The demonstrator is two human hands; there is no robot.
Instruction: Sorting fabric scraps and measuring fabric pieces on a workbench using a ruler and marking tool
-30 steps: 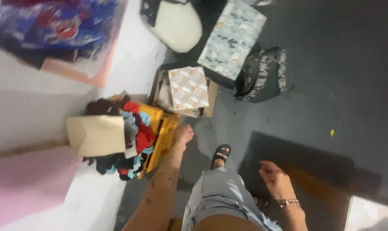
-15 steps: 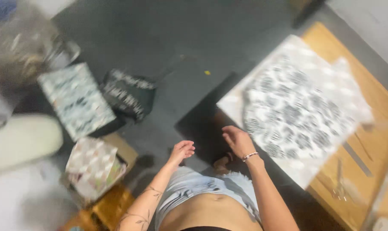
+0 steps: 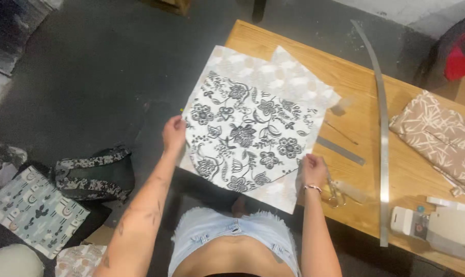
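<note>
While gripped at both side edges, black-and-white floral fabric piece (image 3: 245,138) lay flat over pale patterned fabric (image 3: 273,69) at the wooden surface (image 3: 365,118) near edge. Left hand (image 3: 174,134) at 9 o'clock, fingers closed, pinching the cloth edge; right hand (image 3: 313,169) at 4 o'clock, likewise pinching. Laid out and apparently aligned; not yet cut or stitched, judging by untouched metal ruler (image 3: 340,150) at 3 o'clock.

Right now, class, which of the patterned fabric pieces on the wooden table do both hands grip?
The black-and-white floral piece, gripped at its edges by the left hand and right hand. The tan leaf-print fabric lies untouched.
</note>
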